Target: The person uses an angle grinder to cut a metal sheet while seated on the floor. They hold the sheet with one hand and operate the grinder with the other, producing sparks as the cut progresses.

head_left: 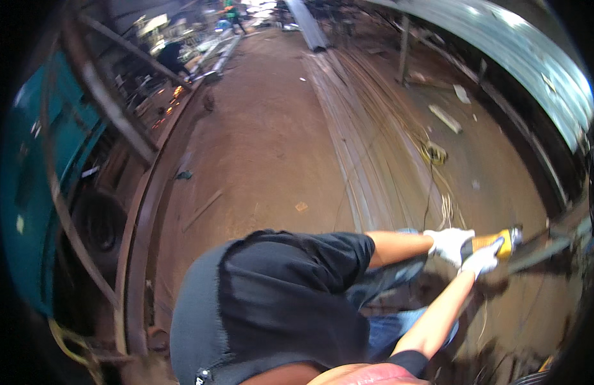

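A yellow angle grinder (506,244) with a dark rear end and a metal head is held by both my gloved hands at the right side of the head view. My left hand (450,245), in a white glove, is closed around its rear part. Closer to the head, my right hand (482,260), also white-gloved, grips the body. The grinder's head is close to a grey-green metal bar (540,255). Whether the two touch cannot be made out, and no disc shows clearly.
Long metal strips (364,154) lie along the floor. Coiled yellow cable (434,153) rests near them. A steel beam (157,218) runs along the left, beside a teal panel (27,192). Orange sparks (175,96) fly near a crouching co-worker (174,58); another person (233,14) stands farther back.
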Available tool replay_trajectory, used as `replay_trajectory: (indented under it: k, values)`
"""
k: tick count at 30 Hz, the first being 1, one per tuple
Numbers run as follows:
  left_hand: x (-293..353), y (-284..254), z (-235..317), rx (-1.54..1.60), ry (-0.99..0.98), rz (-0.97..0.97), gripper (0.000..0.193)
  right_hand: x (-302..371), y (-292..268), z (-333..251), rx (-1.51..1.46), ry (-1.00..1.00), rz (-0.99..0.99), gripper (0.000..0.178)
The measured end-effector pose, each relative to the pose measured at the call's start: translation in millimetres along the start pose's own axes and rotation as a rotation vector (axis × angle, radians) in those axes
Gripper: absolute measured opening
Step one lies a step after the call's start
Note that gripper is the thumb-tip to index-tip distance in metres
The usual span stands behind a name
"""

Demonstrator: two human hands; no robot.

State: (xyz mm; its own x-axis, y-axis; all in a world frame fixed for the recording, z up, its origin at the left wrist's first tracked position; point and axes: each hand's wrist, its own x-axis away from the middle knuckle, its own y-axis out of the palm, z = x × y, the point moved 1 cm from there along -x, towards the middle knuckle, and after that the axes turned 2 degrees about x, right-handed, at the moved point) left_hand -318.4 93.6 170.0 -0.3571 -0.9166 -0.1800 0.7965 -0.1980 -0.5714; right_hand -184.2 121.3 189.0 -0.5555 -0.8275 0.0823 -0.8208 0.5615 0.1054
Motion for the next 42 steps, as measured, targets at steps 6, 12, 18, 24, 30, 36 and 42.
replay_trajectory:
  k: [6, 12, 18, 24, 30, 36, 42]
  values:
    - [-11, 17, -5, -0.029, 0.015, -0.04, 0.089, -15, -14, 20, -0.103, 0.06, 0.142, 0.042]
    - [-19, 30, -29, -0.043, -0.023, -0.084, 0.109, -39, -4, 49, 0.019, 0.012, 0.322, 0.059]
    - [-23, 46, -47, -0.079, -0.067, -0.032, 0.117, -42, -2, 57, 0.248, 0.094, 0.324, 0.081]
    - [-18, 54, -42, -0.231, -0.129, -0.038, 0.096, -42, -3, 71, 0.276, 0.209, 0.335, 0.086]
    - [-15, 53, -39, -0.279, -0.09, 0.015, 0.095, -41, -4, 67, 0.28, 0.241, 0.313, 0.087]
    - [-9, 53, -35, -0.198, -0.142, 0.027, 0.089, -45, 1, 75, 0.235, 0.271, 0.341, 0.086]
    - [0, 59, -30, -0.233, -0.054, 0.08, 0.08, -38, -4, 108, -0.072, 0.327, 0.117, 0.073]
